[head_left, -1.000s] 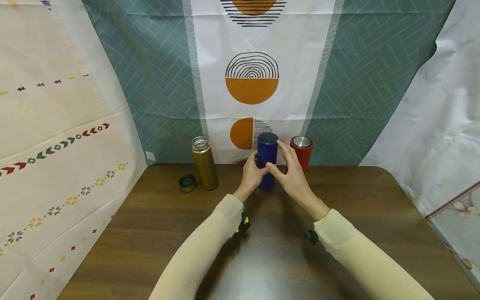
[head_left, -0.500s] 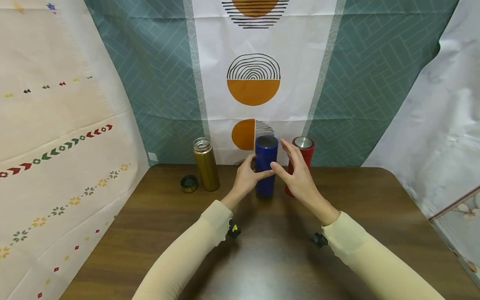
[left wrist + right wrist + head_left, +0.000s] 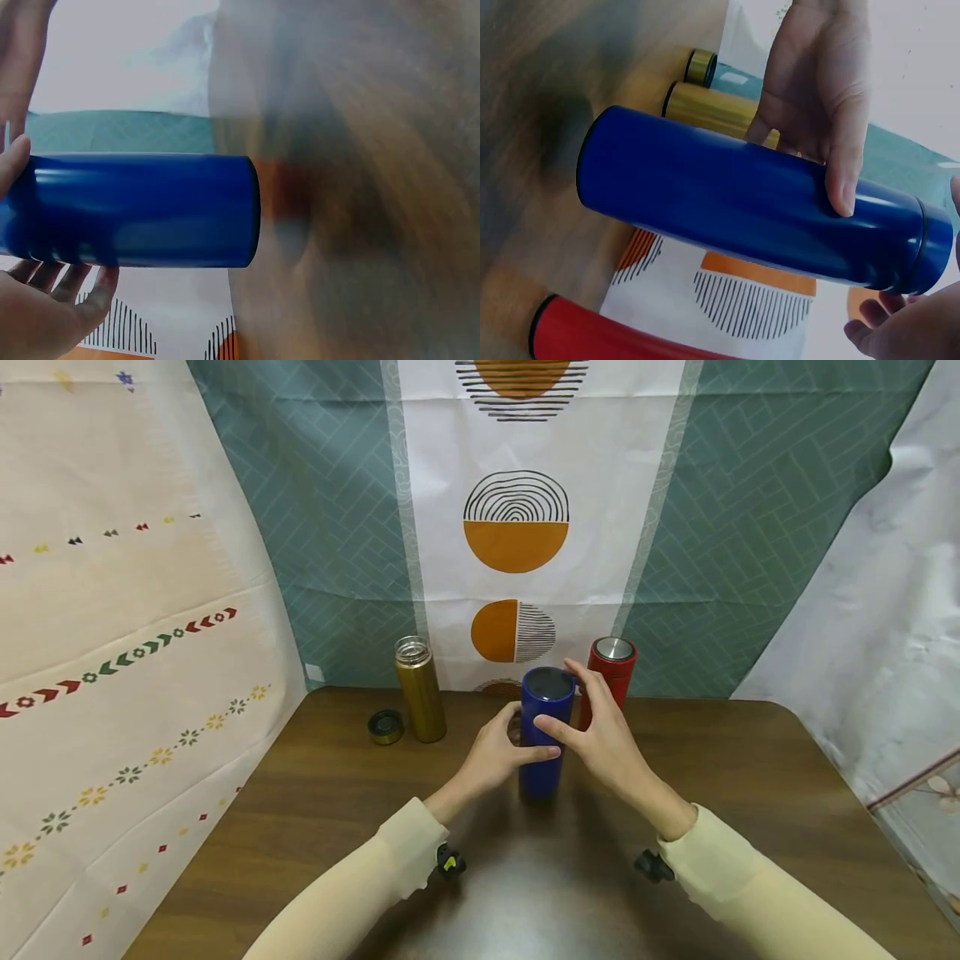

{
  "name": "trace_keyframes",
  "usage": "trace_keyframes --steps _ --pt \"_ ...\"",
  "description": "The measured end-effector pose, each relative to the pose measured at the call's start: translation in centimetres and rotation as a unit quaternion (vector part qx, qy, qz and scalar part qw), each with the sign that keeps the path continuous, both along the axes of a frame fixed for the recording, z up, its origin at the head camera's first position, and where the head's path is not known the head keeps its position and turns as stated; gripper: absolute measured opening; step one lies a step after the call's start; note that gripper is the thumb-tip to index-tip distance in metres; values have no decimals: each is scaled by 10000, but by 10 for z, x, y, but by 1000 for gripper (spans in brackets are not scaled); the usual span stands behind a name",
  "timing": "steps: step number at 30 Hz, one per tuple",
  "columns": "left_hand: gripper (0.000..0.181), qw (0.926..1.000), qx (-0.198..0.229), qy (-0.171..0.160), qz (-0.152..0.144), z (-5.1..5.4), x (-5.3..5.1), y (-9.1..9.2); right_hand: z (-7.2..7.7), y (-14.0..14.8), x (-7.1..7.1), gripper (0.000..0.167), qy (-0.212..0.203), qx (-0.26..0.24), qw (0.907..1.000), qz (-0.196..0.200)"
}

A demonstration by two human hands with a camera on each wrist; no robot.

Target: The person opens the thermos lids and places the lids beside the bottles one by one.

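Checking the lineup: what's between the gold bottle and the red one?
Head view: the blue bottle, nearer the camera, left hand and right hand around it.

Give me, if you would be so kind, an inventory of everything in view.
blue bottle: one, blue, between both hands
red bottle: one, red with silvery top, partly behind the right hand
gold bottle: one, gold, uncapped, standing at the table's far left
lid: one, gold and black, left of the gold bottle
table: one, brown, under the bottles
back cloth: one, green and white with orange-and-black designs, behind the table
left cloth: one, cream, patterned
right cloth: one, mostly white
wrist devices: two, black, at the wrists
sleeves: two, pale yellow
left hand: one, bare, gripping the blue bottle
right hand: one, bare, around its upper part
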State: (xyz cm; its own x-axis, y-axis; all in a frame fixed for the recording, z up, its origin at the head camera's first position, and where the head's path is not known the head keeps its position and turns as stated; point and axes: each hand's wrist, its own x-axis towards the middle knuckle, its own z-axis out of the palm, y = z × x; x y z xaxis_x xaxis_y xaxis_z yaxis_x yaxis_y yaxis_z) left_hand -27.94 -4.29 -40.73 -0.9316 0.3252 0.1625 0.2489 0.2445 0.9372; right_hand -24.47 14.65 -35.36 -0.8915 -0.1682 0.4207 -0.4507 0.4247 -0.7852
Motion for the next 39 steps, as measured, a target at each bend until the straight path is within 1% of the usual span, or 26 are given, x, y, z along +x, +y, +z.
trace_keyframes --steps 6,12,16,20,22,25,28,32,36,39 --pt "73 9998 -24 -103 -141 -2 14 -6 -5 -1 7 87 -116 -191 9997 120" --pt "70 9991 -117 -163 -387 -4 28 -12 -10 2 14 73 -457 -371 9978 313" --pt "70 9982 -166 -163 -551 -9 34 -16 -15 3 18 66 -549 -565 9952 573" --pt "70 9979 -70 -169 -614 -14 36 -17 -19 3 18 64 -479 -726 9927 838" --pt "71 9979 -2 -199 -620 -15 38 -18 -20 3 19 64 -449 -722 9925 875" --pt "73 9972 37 -167 -725 -18 39 -20 -21 3 21 63 -465 -602 9933 870" --pt "78 9963 -9 -138 -845 -19 40 -21 -22 2 21 62 -500 -448 9941 847" --pt "80 9955 -85 -116 -941 -20 41 -24 -21 0 21 64 -469 -349 9941 917" --pt "78 9942 -223 -47 -1050 -21 38 -26 -21 1 21 64 -377 -328 9943 939" --pt "75 9931 -387 73 -1104 -23 34 -28 -20 2 20 64 -345 -366 9938 987"
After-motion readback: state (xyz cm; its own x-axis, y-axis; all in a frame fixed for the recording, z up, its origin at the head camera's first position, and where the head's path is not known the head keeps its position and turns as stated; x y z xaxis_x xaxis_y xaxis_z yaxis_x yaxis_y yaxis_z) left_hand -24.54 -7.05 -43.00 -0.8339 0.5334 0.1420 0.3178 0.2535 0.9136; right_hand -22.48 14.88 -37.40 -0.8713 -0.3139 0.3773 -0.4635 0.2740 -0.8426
